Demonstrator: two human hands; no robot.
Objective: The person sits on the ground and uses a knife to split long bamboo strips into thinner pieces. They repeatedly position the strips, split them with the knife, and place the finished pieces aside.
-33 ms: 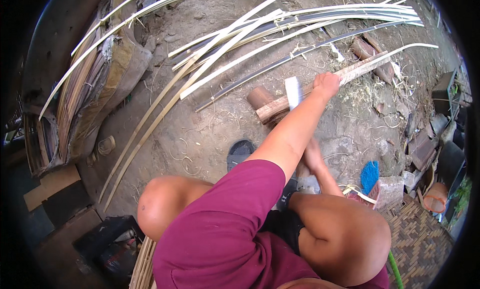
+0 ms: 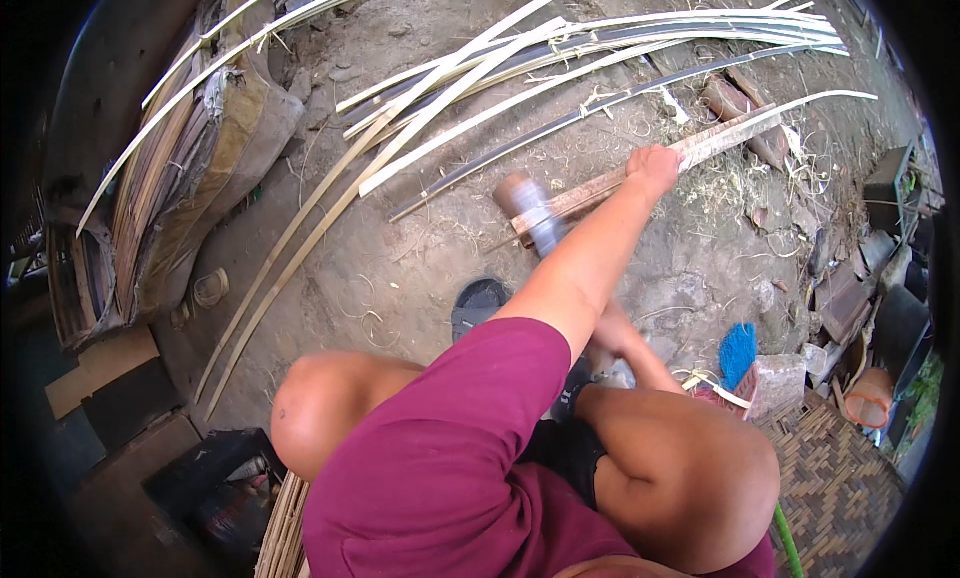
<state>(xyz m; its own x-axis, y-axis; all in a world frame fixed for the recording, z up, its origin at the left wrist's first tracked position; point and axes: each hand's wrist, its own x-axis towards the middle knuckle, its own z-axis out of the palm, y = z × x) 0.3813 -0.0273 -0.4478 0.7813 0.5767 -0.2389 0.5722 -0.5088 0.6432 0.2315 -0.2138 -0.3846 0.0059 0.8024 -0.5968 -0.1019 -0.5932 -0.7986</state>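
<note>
My left hand [image 2: 652, 168] reaches far forward and is closed round a long pale bamboo slat [image 2: 720, 138] lying across the dirt. Nearer me, the slat rests on a short round wooden block [image 2: 512, 192]. A blurred metal knife blade [image 2: 540, 226] sits across the slat just beside the block. My right hand [image 2: 610, 334] is low, close to my knees and partly hidden under my left forearm. It is clenched on the knife's handle.
Several long split bamboo strips [image 2: 480, 88] fan across the ground ahead. A bundle of strips and sacking [image 2: 190, 178] lies left. A dark sandal [image 2: 478, 303], a blue brush [image 2: 738, 350], stones and a woven mat [image 2: 840, 478] lie to my right.
The knife blade has shifted along the slat toward me and the block, and is now blurred. My left hand stays on the slat.
</note>
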